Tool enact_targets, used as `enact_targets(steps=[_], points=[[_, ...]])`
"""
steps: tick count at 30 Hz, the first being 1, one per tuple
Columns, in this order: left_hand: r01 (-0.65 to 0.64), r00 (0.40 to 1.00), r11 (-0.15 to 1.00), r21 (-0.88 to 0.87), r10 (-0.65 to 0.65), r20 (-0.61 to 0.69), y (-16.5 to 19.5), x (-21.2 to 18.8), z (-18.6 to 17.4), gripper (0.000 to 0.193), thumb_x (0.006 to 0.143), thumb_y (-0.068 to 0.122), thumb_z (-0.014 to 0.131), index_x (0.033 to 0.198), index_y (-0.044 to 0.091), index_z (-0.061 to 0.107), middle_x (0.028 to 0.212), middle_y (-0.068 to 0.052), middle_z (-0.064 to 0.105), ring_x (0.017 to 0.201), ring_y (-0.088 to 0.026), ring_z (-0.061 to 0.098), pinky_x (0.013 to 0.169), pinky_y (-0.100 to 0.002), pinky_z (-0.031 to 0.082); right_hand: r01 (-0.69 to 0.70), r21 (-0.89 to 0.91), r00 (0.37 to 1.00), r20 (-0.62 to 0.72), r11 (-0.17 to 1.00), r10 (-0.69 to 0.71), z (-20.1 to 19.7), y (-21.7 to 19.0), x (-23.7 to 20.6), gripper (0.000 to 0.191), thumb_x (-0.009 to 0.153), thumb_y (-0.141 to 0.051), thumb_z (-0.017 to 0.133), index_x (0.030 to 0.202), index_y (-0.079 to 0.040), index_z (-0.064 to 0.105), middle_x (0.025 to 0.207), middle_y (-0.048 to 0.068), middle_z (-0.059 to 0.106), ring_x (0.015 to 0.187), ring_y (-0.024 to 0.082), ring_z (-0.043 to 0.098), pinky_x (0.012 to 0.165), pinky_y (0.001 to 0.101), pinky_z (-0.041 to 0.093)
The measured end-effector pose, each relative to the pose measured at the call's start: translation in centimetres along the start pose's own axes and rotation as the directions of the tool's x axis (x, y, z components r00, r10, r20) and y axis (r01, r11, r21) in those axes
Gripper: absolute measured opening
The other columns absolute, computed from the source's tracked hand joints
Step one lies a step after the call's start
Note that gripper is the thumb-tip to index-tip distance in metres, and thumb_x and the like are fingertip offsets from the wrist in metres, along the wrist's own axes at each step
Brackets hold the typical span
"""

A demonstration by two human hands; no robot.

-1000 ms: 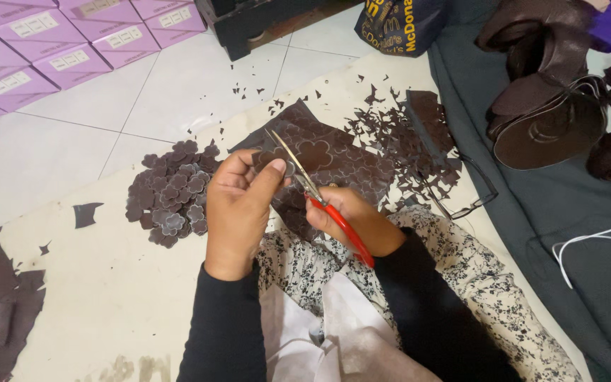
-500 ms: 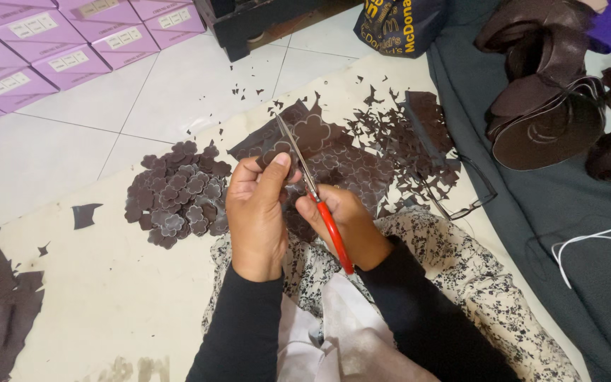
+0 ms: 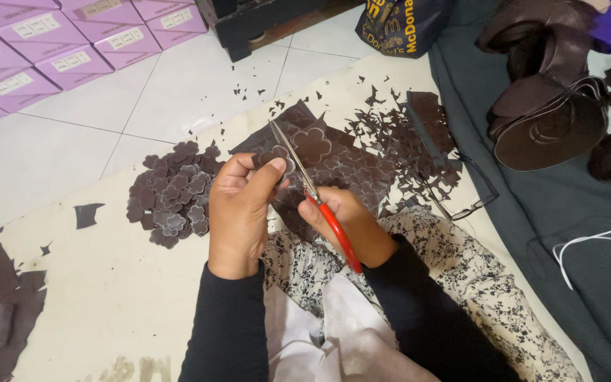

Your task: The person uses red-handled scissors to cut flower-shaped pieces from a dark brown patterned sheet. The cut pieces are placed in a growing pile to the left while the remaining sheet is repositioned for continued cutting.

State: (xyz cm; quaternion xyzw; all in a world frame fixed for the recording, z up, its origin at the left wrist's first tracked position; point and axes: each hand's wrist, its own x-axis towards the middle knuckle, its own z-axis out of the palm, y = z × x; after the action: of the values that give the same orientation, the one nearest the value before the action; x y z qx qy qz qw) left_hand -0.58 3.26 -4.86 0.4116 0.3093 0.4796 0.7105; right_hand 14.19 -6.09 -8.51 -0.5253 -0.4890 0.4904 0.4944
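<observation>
While scissors (image 3: 316, 198) cut, hands — left (image 3: 242, 212), right (image 3: 351, 223) — pinch the flower piece (image 3: 277, 164).

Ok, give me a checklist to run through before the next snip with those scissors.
1. Scissors gripped in the right hand: ok.
2. Small dark brown piece pinched in the left hand: ok.
3. Left fingertips away from the blades: not ok, they sit right beside them.
4. Blades lined up on the traced outline: cannot tell, the piece is mostly hidden.
5. Pile of cut flower shapes within reach on the left: ok.
6. Marked sheet lying just ahead of the hands: ok.
</observation>
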Motion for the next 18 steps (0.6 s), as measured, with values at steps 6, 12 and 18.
enact_targets(steps=[6,12,18], points=[[-0.020,0.999,0.999,-0.028,0.019,-0.033,-0.2,-0.3,0.5,0.011,0.093,0.006,0.071,0.103,-0.001,0.070,0.089,-0.003,0.072,0.075,-0.007,0.064,0.068,-0.021,0.051,-0.016,-0.128,0.999,-0.045,0.992,0.010,0.3,-0.1,0.1,0.039,0.103,-0.042,0.059,0.082,-0.009,0.057,0.064,-0.008,0.044,0.057,0.002,0.038,0.048,0.0245,0.033],[-0.047,0.999,0.989,0.142,0.045,0.016,0.6,-0.1,-0.1,0.011,0.093,0.004,0.071,0.101,-0.004,0.072,0.086,-0.003,0.071,0.074,-0.006,0.061,0.067,-0.020,0.049,-0.027,-0.070,0.999,0.043,0.997,0.030,-0.3,-0.7,-0.1,0.034,0.100,-0.040,0.061,0.084,-0.010,0.057,0.067,-0.009,0.044,0.059,0.002,0.038,0.050,0.0243,0.033],[-0.066,0.997,0.976,0.208,0.058,0.044,1.0,0.1,-0.4,0.009,0.093,0.003,0.070,0.099,-0.003,0.073,0.087,-0.003,0.072,0.075,-0.006,0.062,0.069,-0.020,0.049,-0.088,-0.074,0.995,0.035,0.993,0.091,-0.3,-1.2,0.0,0.035,0.100,-0.039,0.062,0.082,-0.009,0.060,0.065,-0.009,0.044,0.058,0.002,0.038,0.049,0.0246,0.032]])
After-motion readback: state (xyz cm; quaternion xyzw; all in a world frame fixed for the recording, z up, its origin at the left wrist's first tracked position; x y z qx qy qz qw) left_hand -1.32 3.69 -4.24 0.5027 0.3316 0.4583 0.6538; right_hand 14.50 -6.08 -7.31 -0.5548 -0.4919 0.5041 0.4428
